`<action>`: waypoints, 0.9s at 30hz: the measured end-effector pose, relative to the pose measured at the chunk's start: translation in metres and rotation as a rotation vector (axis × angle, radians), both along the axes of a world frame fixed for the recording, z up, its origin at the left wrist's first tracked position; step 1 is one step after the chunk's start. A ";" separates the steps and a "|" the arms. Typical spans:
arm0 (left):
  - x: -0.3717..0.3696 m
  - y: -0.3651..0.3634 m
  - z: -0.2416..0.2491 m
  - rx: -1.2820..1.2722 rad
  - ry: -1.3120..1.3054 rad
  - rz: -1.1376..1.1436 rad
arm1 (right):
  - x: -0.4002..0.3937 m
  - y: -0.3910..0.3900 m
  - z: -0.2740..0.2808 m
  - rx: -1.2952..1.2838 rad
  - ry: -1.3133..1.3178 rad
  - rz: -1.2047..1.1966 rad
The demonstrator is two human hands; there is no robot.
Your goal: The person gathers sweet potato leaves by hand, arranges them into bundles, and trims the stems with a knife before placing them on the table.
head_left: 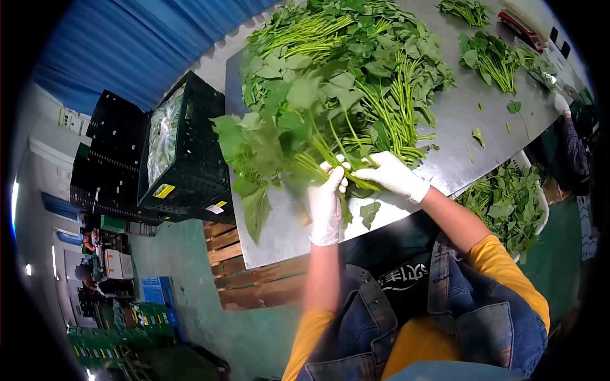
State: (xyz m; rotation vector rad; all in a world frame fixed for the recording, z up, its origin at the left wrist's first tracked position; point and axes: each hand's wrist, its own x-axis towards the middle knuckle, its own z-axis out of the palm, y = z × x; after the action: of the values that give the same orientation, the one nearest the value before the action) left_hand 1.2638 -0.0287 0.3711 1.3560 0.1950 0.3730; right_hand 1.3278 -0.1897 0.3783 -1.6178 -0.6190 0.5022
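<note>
White gloves cover both hands. My left hand (326, 206) is closed around a bunch of leafy green stems (308, 166), whose leaves fan out to the left over the table's edge. Close on its right, my right hand (389, 176) pinches stems of the same bunch near their lower ends. Behind both hands a large heap of leafy greens (397, 105) lies on the metal table (273, 244), many stems pointing toward me. A loose leaf (369, 214) rests just below my right hand. Some leaves of the bunch are blurred.
Smaller bunches (499, 63) and a red device (522, 30) are at the table's far right. A white tub (543, 206) of greens stands below the right edge. Dark crates (200, 136) stand left, by a wooden pallet (254, 286). A co-worker's gloved hand (562, 103) shows far right.
</note>
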 end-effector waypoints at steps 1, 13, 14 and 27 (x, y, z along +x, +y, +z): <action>-0.002 0.001 0.000 0.213 -0.054 0.062 | -0.003 0.003 0.006 -0.013 -0.032 -0.082; -0.010 -0.020 -0.031 0.220 -0.044 0.024 | -0.057 -0.083 -0.026 0.414 0.168 -0.557; -0.005 -0.011 -0.022 -0.104 0.042 0.135 | -0.060 -0.106 -0.033 0.439 0.160 -0.639; -0.016 0.015 0.016 -0.566 0.016 -0.006 | -0.039 -0.150 -0.048 0.675 0.707 -0.414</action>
State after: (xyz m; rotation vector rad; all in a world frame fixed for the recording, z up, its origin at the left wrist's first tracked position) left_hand 1.2483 -0.0141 0.3868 0.8012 0.2857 0.2737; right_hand 1.2892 -0.3393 0.3299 -0.8016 0.0940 0.4490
